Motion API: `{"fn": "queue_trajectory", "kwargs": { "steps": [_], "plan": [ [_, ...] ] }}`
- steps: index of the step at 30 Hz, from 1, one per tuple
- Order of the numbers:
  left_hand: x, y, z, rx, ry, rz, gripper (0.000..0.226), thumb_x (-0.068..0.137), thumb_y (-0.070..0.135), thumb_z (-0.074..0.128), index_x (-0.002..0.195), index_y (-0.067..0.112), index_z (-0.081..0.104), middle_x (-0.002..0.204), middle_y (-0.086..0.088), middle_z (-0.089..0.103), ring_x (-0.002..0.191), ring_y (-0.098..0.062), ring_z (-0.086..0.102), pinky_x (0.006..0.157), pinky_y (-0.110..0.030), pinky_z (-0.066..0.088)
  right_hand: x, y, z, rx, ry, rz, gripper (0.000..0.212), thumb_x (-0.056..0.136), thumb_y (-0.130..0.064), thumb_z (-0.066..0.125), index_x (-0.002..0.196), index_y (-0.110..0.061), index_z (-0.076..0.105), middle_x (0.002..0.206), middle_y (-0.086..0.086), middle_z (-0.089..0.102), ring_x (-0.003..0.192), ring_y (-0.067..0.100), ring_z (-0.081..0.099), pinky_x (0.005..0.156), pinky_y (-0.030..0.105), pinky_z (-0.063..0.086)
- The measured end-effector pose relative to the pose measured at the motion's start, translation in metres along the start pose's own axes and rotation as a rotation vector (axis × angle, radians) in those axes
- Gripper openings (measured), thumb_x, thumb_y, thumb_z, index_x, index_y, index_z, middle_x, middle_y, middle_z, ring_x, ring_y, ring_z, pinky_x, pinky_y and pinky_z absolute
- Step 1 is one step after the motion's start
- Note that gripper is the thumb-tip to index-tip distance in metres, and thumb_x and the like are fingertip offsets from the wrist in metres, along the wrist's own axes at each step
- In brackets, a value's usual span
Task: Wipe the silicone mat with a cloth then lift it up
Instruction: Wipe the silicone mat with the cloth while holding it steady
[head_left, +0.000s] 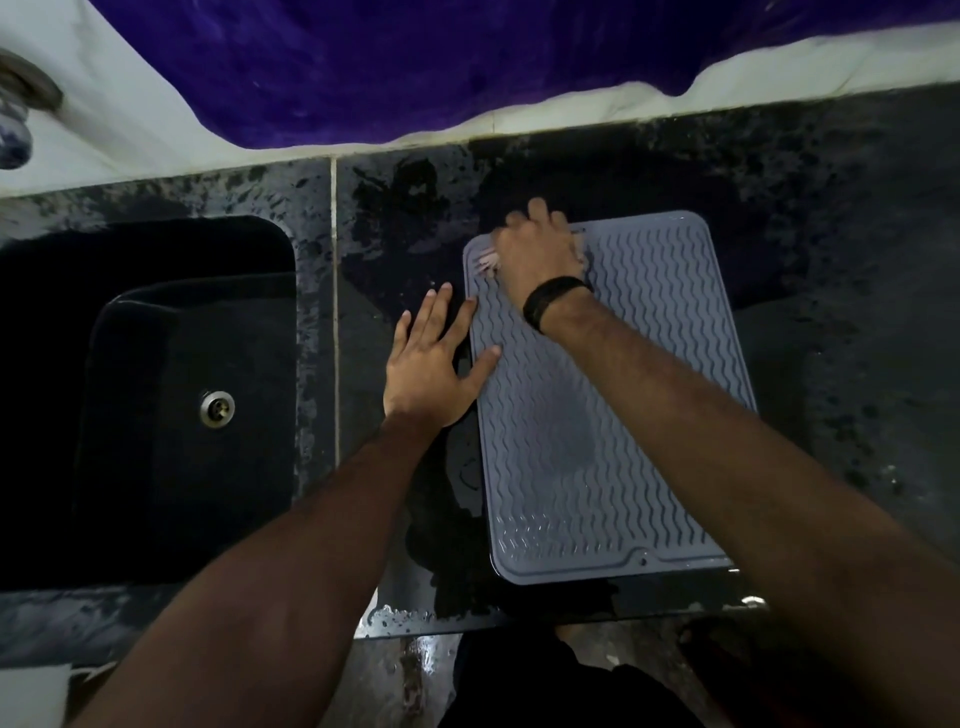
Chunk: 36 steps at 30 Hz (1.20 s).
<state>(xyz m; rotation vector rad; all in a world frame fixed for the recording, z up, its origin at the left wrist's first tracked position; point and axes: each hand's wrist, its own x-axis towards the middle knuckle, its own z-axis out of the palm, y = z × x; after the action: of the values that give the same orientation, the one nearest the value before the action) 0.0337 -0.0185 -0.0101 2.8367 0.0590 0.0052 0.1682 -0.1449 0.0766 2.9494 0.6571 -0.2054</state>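
Observation:
A grey silicone mat (613, 415) with wavy ridges lies flat on the dark stone counter, right of the sink. My right hand (535, 254), with a black band on its wrist, presses a pale cloth (488, 262) onto the mat's far left corner; only small bits of cloth show under the fingers. My left hand (436, 358) lies flat with fingers spread on the mat's left edge, thumb and fingertips on the mat and palm on the counter.
A black sink (156, 395) with a metal drain (217, 409) is sunk into the counter (831, 260) at left. A tap (21, 104) shows at the far left top. Purple fabric (415, 62) hangs behind. The counter looks wet around the mat.

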Motion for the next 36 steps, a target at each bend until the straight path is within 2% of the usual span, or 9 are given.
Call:
{"fn": "queue_trajectory", "kwargs": {
  "steps": [4, 8, 13, 19, 24, 28, 30, 33, 36],
  "plan": [
    [0.000, 0.000, -0.001, -0.014, 0.019, 0.002, 0.073, 0.100, 0.069, 0.033, 0.161, 0.030, 0.029, 0.171, -0.001, 0.015, 0.158, -0.016, 0.007, 0.128, -0.047, 0.010, -0.006, 0.051, 0.001, -0.047, -0.067, 0.126, 0.038, 0.089, -0.028, 0.058, 0.123, -0.010, 0.059, 0.126, 0.015, 0.056, 0.124, 0.036, 0.039, 0.097, 0.047, 0.037],
    [-0.001, 0.000, -0.002, -0.021, 0.017, 0.004, 0.075, 0.099, 0.071, 0.034, 0.161, 0.031, 0.028, 0.171, -0.001, 0.015, 0.158, -0.015, 0.006, 0.128, -0.047, 0.009, -0.011, 0.075, 0.003, -0.055, -0.065, 0.188, 0.038, 0.089, -0.026, 0.058, 0.123, -0.009, 0.059, 0.125, 0.016, 0.057, 0.126, 0.037, 0.038, 0.099, 0.046, 0.037],
    [0.000, 0.001, -0.002, -0.007, 0.012, -0.001, 0.084, 0.093, 0.080, 0.037, 0.161, 0.030, 0.030, 0.171, -0.002, 0.016, 0.158, -0.016, 0.007, 0.128, -0.047, 0.008, -0.004, 0.051, -0.001, 0.090, 0.023, 0.094, 0.037, 0.086, -0.020, 0.062, 0.122, -0.009, 0.059, 0.122, 0.017, 0.059, 0.124, 0.036, 0.039, 0.097, 0.047, 0.037],
    [-0.001, 0.003, -0.002, -0.006, 0.034, -0.010, 0.084, 0.092, 0.080, 0.039, 0.160, 0.030, 0.032, 0.170, -0.003, 0.019, 0.158, -0.017, 0.010, 0.128, -0.048, 0.011, -0.013, 0.031, 0.008, 0.017, -0.032, 0.069, 0.034, 0.089, -0.017, 0.056, 0.122, -0.008, 0.062, 0.122, 0.015, 0.058, 0.125, 0.036, 0.038, 0.098, 0.048, 0.038],
    [-0.001, 0.004, -0.004, -0.002, 0.020, -0.019, 0.083, 0.093, 0.079, 0.039, 0.161, 0.030, 0.030, 0.171, -0.001, 0.016, 0.158, -0.014, 0.007, 0.128, -0.046, 0.008, -0.066, 0.030, 0.012, 0.020, -0.028, 0.040, 0.030, 0.092, -0.015, 0.049, 0.118, -0.010, 0.064, 0.120, 0.013, 0.059, 0.121, 0.034, 0.041, 0.099, 0.047, 0.039],
    [-0.001, 0.003, -0.004, -0.005, 0.021, -0.012, 0.084, 0.093, 0.078, 0.037, 0.161, 0.030, 0.030, 0.171, -0.001, 0.016, 0.158, -0.015, 0.007, 0.128, -0.046, 0.009, -0.110, 0.024, 0.016, 0.076, -0.068, 0.032, 0.034, 0.091, -0.016, 0.052, 0.123, -0.013, 0.061, 0.129, 0.010, 0.056, 0.124, 0.031, 0.040, 0.102, 0.044, 0.036],
    [-0.001, 0.002, -0.003, -0.012, 0.016, -0.013, 0.084, 0.093, 0.079, 0.037, 0.161, 0.031, 0.029, 0.171, -0.001, 0.015, 0.158, -0.015, 0.007, 0.128, -0.046, 0.008, -0.120, 0.025, 0.015, 0.093, -0.077, 0.042, 0.032, 0.088, -0.017, 0.055, 0.120, -0.015, 0.063, 0.125, 0.008, 0.058, 0.123, 0.030, 0.041, 0.100, 0.042, 0.038],
    [-0.001, 0.002, -0.003, -0.009, 0.000, -0.007, 0.086, 0.092, 0.081, 0.036, 0.161, 0.031, 0.027, 0.171, -0.001, 0.014, 0.158, -0.016, 0.006, 0.128, -0.046, 0.007, -0.101, 0.028, 0.008, 0.129, -0.019, 0.092, 0.028, 0.088, -0.017, 0.057, 0.114, -0.015, 0.065, 0.114, 0.010, 0.063, 0.118, 0.031, 0.045, 0.097, 0.043, 0.041],
    [0.000, 0.001, -0.003, -0.005, -0.025, -0.011, 0.091, 0.089, 0.085, 0.035, 0.162, 0.032, 0.025, 0.172, 0.000, 0.012, 0.158, -0.016, 0.005, 0.128, -0.045, 0.005, -0.062, 0.028, 0.004, 0.153, 0.010, 0.078, 0.036, 0.089, -0.015, 0.056, 0.125, -0.013, 0.059, 0.123, 0.014, 0.059, 0.128, 0.035, 0.039, 0.102, 0.047, 0.038]
  ]
}}
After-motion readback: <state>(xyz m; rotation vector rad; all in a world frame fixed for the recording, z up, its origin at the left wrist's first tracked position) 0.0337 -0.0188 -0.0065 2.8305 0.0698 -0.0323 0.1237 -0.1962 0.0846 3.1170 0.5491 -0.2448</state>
